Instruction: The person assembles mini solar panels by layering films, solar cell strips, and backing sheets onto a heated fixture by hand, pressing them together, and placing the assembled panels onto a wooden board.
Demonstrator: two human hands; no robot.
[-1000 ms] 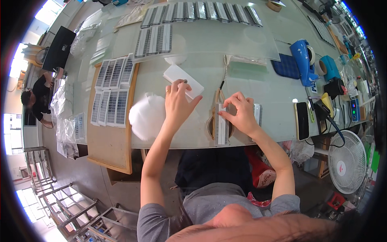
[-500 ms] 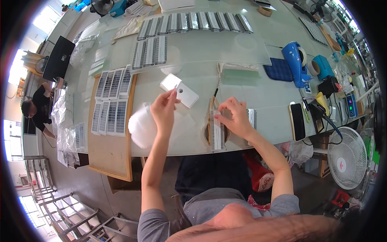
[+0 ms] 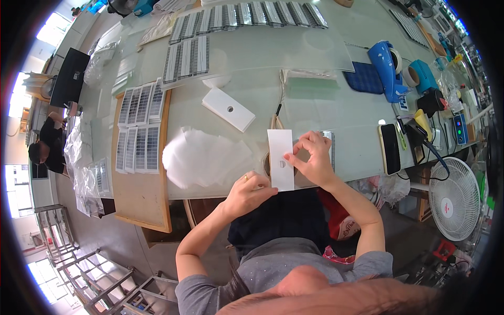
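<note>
Holding noted, head view: white rectangular card strip with small round hole [image 3: 281, 159] is pinched at right edge by right hand [image 3: 313, 160], steadied at bottom end by left hand [image 3: 251, 192], over near table edge [image 3: 220, 190]. Strip judged light, thin, bendable; best taken by edges. White flat block with hole [image 3: 229, 109] lies apart.

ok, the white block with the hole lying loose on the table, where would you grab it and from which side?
Probably across its short width, on the two long edges of the white block, coming straight down from above. It lies flat and skewed on the table, with bare surface along both long sides. Both the left hand and right hand are on the white strip.
</note>
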